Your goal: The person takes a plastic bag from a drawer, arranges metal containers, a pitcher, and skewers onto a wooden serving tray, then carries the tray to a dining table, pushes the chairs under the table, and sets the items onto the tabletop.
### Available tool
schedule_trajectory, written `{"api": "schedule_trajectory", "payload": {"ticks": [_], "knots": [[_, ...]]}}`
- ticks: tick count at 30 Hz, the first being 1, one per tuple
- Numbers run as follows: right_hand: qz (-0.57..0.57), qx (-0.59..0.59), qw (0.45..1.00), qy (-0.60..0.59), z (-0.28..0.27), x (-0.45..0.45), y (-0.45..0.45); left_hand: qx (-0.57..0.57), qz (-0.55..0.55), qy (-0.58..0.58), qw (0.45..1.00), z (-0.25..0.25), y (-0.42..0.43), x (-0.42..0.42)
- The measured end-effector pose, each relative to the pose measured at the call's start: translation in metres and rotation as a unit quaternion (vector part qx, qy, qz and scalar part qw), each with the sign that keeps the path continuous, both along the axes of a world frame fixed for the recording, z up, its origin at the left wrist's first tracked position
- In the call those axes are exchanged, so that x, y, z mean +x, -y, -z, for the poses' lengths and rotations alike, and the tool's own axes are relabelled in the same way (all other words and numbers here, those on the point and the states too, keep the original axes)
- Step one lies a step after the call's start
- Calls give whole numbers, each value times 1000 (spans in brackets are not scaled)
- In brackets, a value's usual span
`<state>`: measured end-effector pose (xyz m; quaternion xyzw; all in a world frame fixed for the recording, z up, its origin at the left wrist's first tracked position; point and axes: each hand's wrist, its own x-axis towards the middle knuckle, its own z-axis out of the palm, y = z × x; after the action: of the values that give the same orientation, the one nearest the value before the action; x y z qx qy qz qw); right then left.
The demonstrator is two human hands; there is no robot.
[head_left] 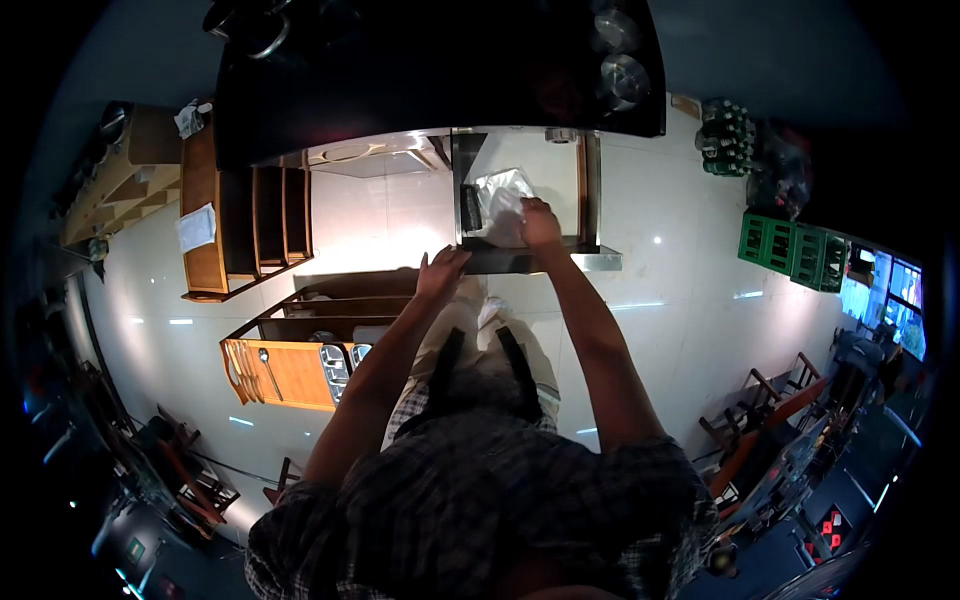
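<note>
Head view: a crinkled, shiny plastic packet (503, 188) lies in the open drawer (520, 263), left of its middle. The right hand (541, 222), fingers curled together, is at the packet's right side (whether they pinch it, I cannot tell). The left hand (440, 274), fingers apart, is at the drawer's near left corner. Around are pale floor (650, 215), a dark counter (440, 85) far, a wooden cabinet (203, 165) left and green crates (768, 242) right.

Room in the drawer (555, 178) right of the plastic bag (503, 188), front panel (510, 262) across near side, dark counter (430, 85) beyond
</note>
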<state>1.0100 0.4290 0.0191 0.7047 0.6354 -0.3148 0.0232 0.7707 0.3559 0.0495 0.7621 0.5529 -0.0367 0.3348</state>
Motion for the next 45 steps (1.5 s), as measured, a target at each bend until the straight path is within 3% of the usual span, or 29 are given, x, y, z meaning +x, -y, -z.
{"api": "schedule_trajectory", "payload": {"ticks": [2, 5, 6, 9, 11, 14, 18, 20, 22, 23, 24, 25, 27, 28, 31, 33, 34, 36, 39, 41, 45], "knots": [[-106, 134, 984, 50, 16, -16, -9, 42, 7, 16, 999, 5, 5, -1], [-141, 86, 978, 130, 43, -31, -11, 37, 10, 6, 999, 10, 7, 0], [-116, 125, 975, 145, 52, -33, -9, 36, 9, 5, 999, 9, 6, 0], [-99, 152, 975, 130, 75, -32, -12, 29, 25, -2, 999, 6, 6, -1], [-97, 129, 980, 115, 61, -28, -13, 36, 35, -14, 999, 7, 4, 0], [-104, 138, 983, 61, 64, -18, -18, -3, 46, -40, 998, 8, 0, 1], [-8, 213, 974, -72, 69, -6, -15, -23, 57, -70, 996, -17, -23, 16], [15, 212, 970, -121, 73, 2, -20, 38, 7, 38, 998, -14, -37, 26], [41, 209, 963, -166, 73, 6, -20, 82, 28, 77, 993, -1, -48, 37], [121, 232, 943, -204, 72, 9, -18, 128, 46, 115, 984, 6, -53, 44], [199, 253, 916, -240, 69, 11, -16, 176, 80, 85, 977, 14, -57, 51], [203, 252, 916, -237, 66, 19, -14, 173, 84, 87, 977, 20, -61, 57], [291, 222, 916, -166, 60, 45, -15, 172, 177, 6, 969, 31, -72, 68], [310, 208, 905, -202, 63, 54, -12, 152, 205, -55, 965, 34, -79, 77], [341, 134, 879, -306, 78, 73, -4, 86, 190, -37, 977, 39, -89, 88], [373, 105, 757, -526, 85, 75, -1, 116, 161, -10, 980, 39, -89, 93], [350, 82, 746, -561, 68, 68, 0, 169, 148, 5, 974, 30, -89, 95], [332, 61, 756, -560, 60, 56, 0, 242, 133, 27, 961, 19, -92, 99], [300, 30, 773, -558, 54, 43, 4, 222, 127, 26, 966, 40, -95, 105], [321, -21, 762, -562, 64, 40, 7, 198, 144, 6, 970, 55, -94, 104], [309, 53, 792, -523, 61, 33, 6, 64, 200, -104, 972, 64, -91, 99]]}}
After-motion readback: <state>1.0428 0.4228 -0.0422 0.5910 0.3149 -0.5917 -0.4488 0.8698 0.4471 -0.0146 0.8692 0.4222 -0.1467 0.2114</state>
